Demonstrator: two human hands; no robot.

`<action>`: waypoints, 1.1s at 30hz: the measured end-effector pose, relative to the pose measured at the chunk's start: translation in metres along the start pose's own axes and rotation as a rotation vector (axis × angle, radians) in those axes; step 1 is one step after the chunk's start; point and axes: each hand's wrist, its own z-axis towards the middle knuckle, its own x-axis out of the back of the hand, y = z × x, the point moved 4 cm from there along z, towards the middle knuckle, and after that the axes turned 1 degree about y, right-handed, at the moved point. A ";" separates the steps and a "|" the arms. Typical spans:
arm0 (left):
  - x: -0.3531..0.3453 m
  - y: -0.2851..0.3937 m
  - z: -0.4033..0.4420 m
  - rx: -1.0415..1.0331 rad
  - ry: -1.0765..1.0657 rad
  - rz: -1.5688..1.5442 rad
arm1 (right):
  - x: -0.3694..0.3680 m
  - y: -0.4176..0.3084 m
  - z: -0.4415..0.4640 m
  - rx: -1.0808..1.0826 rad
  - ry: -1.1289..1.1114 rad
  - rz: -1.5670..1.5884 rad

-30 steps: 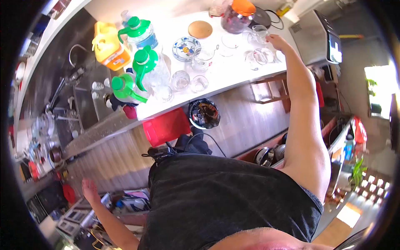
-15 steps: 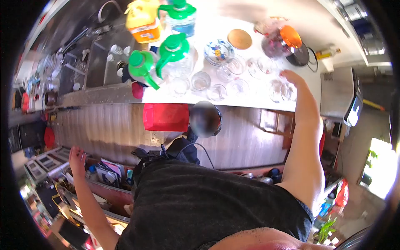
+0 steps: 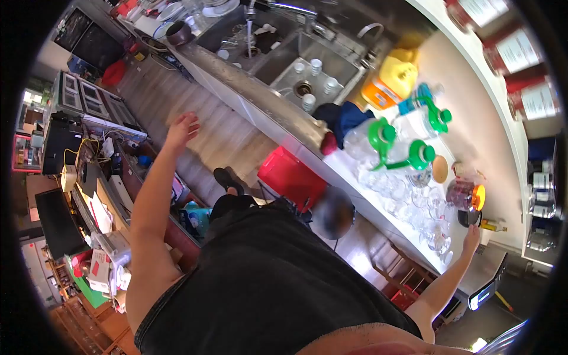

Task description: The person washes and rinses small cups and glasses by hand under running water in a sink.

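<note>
My left hand (image 3: pixel 184 129) hangs over the wooden floor with its fingers apart and nothing in it. At the right end of the white counter (image 3: pixel 349 177), my right hand (image 3: pixel 471 236) is near a black round object (image 3: pixel 469 218) and a jar with an orange lid (image 3: pixel 464 194). Its fingers are too small and blurred to read. Several clear glasses (image 3: pixel 435 239) stand on the counter to its left. Green-lidded jugs (image 3: pixel 367 139) are grouped farther left, beside a yellow container (image 3: pixel 395 74).
Water runs from a faucet (image 3: pixel 249 35) into the double sink (image 3: pixel 287 65), which holds white cups. On the floor are a red bin (image 3: pixel 290 177) and a dark-lined bin (image 3: pixel 334 213). A grey appliance (image 3: pixel 486 272) stands beyond the counter's right end. A cluttered desk is at left.
The view has swung toward the sink. My right hand, earlier over the glasses, now appears near the black round object. My left hand has risen in view, still without anything in it.
</note>
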 end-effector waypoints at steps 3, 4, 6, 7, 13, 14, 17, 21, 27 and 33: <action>0.031 -0.004 0.051 0.031 0.026 -0.074 | -0.012 -0.138 -0.089 0.015 0.211 0.075; 0.042 -0.004 0.071 0.032 0.017 -0.069 | -0.026 -0.201 -0.122 0.088 0.244 0.061; 0.065 -0.003 0.114 0.011 0.005 -0.063 | -0.071 -0.324 -0.184 0.239 0.259 0.102; 0.079 -0.004 0.133 0.020 -0.007 -0.055 | -0.094 -0.383 -0.210 0.321 0.240 0.151; 0.142 0.022 0.182 -0.037 -0.085 -0.130 | -0.244 -0.654 -0.295 0.360 -0.103 0.323; 0.154 0.025 0.187 -0.037 -0.088 -0.108 | -0.267 -0.689 -0.300 0.433 -0.150 0.348; 0.191 0.034 0.198 -0.050 -0.062 -0.070 | -0.316 -0.790 -0.310 0.613 -0.242 0.322; 0.237 0.042 0.218 0.013 0.017 -0.050 | -0.393 -0.897 -0.305 0.689 -0.359 0.410; 0.264 0.118 0.253 -0.053 0.104 0.019 | -0.568 -1.022 -0.260 0.657 -0.593 0.295; 0.234 0.150 0.314 -0.060 -0.013 0.147 | -0.736 -1.121 -0.201 0.930 -0.571 -0.013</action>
